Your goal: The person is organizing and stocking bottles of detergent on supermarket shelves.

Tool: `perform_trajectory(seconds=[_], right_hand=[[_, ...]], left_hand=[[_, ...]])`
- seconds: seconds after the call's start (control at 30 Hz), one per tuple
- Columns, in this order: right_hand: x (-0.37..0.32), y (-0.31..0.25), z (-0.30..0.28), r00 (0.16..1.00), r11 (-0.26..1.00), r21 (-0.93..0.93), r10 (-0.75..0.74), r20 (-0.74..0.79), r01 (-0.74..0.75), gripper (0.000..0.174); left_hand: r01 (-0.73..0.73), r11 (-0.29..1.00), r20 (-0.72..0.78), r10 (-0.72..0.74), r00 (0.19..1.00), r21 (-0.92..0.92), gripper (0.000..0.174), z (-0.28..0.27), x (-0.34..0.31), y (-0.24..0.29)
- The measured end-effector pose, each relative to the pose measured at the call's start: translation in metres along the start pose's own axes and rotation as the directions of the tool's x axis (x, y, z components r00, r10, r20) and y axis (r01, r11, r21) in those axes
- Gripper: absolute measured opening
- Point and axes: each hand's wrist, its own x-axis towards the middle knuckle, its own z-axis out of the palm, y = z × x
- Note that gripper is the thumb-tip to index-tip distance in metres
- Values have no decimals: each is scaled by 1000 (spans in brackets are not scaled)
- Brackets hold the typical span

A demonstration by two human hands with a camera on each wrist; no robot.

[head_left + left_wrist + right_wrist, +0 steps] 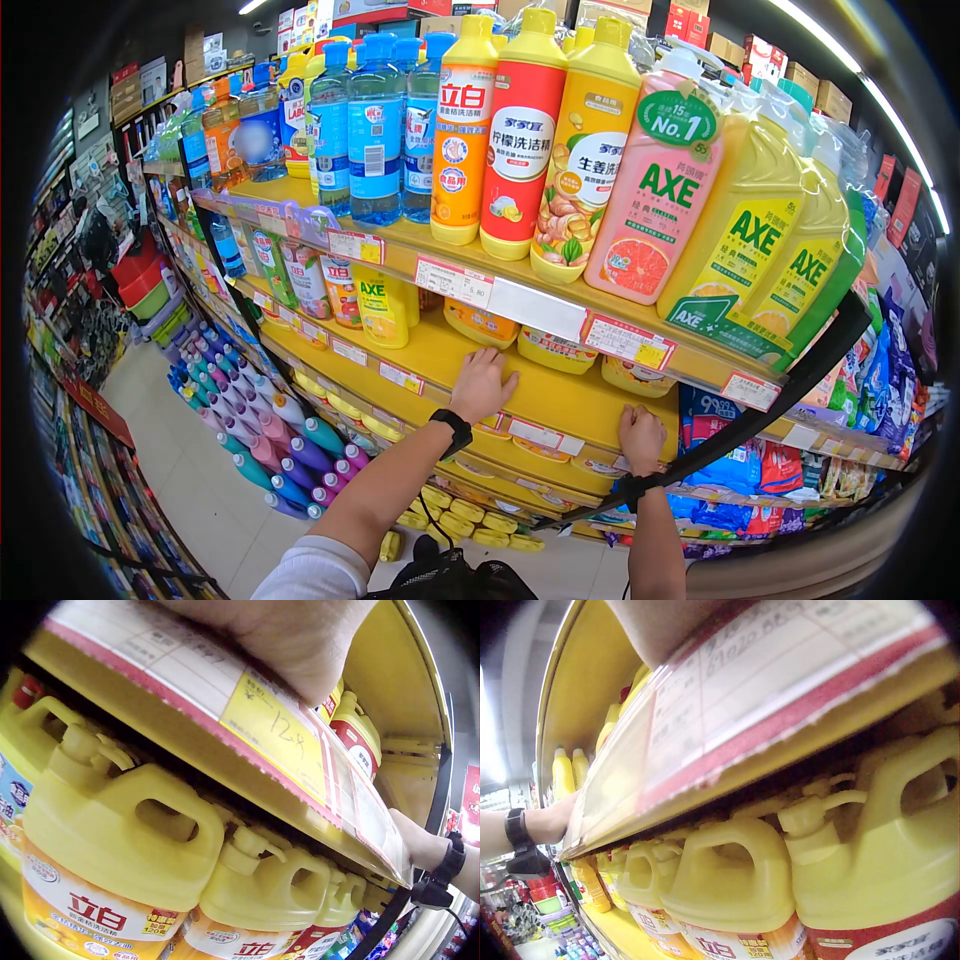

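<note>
— Fingers? Left hand [480,388], loosely apart; right hand [642,437], curled, gripping or not: cannot tell.
— Location?
— Both rest on yellow shelf [565,400], mid-view. Thence: containers [555,350], twelve o'clock; AXE bottle [383,312], ten; price tag [401,377], nine.

A yellow shelf [570,395] is running beneath both hands, its front edge carrying price labels [534,433]. The left grip [482,386] and right grip [642,437] are resting along that edge. Behind them, three yellow containers [555,351] are standing, their tops hidden; leftward, an AXE bottle [383,314] is standing upright.
</note>
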Motion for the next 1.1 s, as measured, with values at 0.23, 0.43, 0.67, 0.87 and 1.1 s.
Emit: perform_trajectory(seconds=[0.23, 0.43, 0.67, 0.87, 1.1], right_hand=[[0, 0, 1, 1000, 1000, -1, 16, 17, -16, 34], [0, 1, 1, 1000, 1000, 3, 19, 21, -19, 33], [0, 2, 3, 1000, 1000, 8, 14, 6, -14, 32], [0, 2, 2, 1000, 1000, 18, 10, 6, -11, 32], [0, -1, 0, 1000, 1000, 9, 12, 0, -12, 33]], left_hand=[[-1, 1000, 4, 1, 1000, -14, 34, 0, 0, 0], [-10, 1000, -10, 10, 1000, -11, 33, 0, 0, 0], [-13, 1000, -8, 13, 1000, 2, 33, 1, 0, -1], [-13, 1000, -4, 12, 1000, -7, 34, 0, 0, 0], [-19, 1000, -8, 19, 1000, -1, 34, -2, 0, 1]])
